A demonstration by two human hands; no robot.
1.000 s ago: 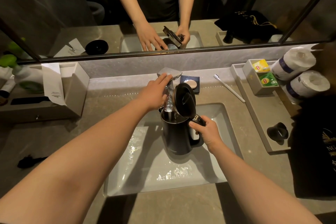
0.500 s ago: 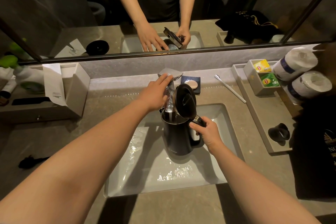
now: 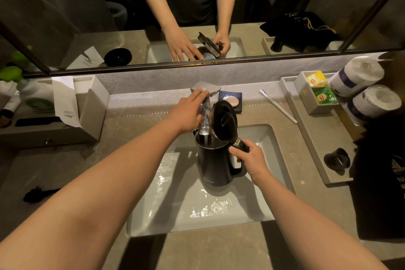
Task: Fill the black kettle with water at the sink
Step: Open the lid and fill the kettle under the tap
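Dim bathroom tabletop under a mirror: my right hand (image 3: 252, 160) keeps a closed grip on the handle of the black kettle (image 3: 215, 162), lid up, standing in the sink (image 3: 269, 138) beneath the running tap (image 3: 206, 91). My left hand (image 3: 187, 112) lies flat, fingers loose, on the tap. Filling is underway; next, I judge, shut the water off.

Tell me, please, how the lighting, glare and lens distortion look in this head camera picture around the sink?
Head view: dim, warm light overall; bright glare on the wet sink floor in front of the black kettle; the kettle casts a soft shadow toward the viewer; wide-angle lens bends the mirror frame and stretches the forearms at the lower corners; the green bottle at far left is blurred.
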